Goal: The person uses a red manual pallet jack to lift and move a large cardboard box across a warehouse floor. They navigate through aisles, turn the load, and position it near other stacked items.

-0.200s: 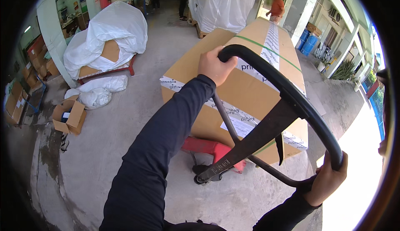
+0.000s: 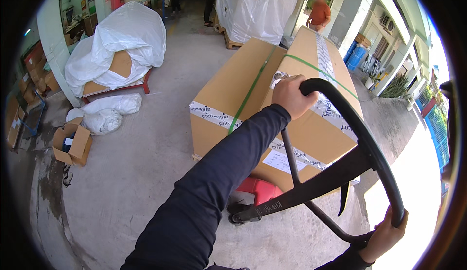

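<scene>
Both my hands grip the black looped handle (image 2: 346, 119) of a red pallet jack (image 2: 260, 189). My left hand (image 2: 293, 98) is wrapped round the upper end of the loop. At the lower right end, my right hand (image 2: 387, 238) closes round the bar. The handle leans to the right, with a black lever (image 2: 343, 199) hanging under it. Beyond it stand large brown cartons (image 2: 228, 82) side by side, bound with green straps and printed white tape. The jack's red body shows at their near end; its forks are hidden.
White plastic sheeting (image 2: 129, 31) covers a load on a red frame at left, with white bundles (image 2: 109, 114) and an open carton (image 2: 73, 141) near it. A wrapped pallet load (image 2: 258, 9) stands ahead. A person in orange (image 2: 319, 14) stands beyond the cartons; others are further back.
The handle and both my hands have shifted right and lower in view. The cartons show at a different angle, with more of the left one and its green strap visible.
</scene>
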`<state>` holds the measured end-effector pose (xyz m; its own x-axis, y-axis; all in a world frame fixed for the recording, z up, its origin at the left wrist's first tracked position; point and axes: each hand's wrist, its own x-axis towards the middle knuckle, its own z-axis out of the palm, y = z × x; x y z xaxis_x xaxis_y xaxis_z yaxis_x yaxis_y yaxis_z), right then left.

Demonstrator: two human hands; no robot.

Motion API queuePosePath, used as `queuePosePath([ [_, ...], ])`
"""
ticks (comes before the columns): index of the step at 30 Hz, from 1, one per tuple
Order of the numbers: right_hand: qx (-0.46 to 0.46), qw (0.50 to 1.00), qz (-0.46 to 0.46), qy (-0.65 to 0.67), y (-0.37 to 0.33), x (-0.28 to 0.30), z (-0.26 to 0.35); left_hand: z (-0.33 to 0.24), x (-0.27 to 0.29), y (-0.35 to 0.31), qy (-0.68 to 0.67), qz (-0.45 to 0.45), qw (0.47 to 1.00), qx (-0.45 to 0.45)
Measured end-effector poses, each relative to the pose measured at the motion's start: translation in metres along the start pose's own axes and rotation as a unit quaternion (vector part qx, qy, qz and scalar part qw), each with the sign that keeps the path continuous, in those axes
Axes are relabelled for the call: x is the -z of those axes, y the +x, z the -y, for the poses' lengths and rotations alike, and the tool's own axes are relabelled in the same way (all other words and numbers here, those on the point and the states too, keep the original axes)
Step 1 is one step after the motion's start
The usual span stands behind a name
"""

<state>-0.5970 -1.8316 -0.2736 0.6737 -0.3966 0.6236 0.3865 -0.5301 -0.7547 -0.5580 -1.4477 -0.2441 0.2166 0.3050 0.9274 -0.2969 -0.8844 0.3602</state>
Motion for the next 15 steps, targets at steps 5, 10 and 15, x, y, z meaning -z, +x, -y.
queuePosePath([
  [5, -0.019, 0.996, -0.05, -0.075, 0.025, -0.025, -0.007, 0.037, -0.078, 0.03, -0.004, -0.025, 0.997, -0.07],
  [10, 0.002, 0.996, -0.044, -0.083, 0.045, -0.035, -0.014, 0.041, -0.132, 0.033, -0.005, -0.04, 0.997, -0.07],
  [15, 0.015, 0.998, -0.054, -0.037, 0.067, -0.059, -0.044, 0.046, -0.186, 0.021, 0.022, -0.056, 0.996, -0.059],
])
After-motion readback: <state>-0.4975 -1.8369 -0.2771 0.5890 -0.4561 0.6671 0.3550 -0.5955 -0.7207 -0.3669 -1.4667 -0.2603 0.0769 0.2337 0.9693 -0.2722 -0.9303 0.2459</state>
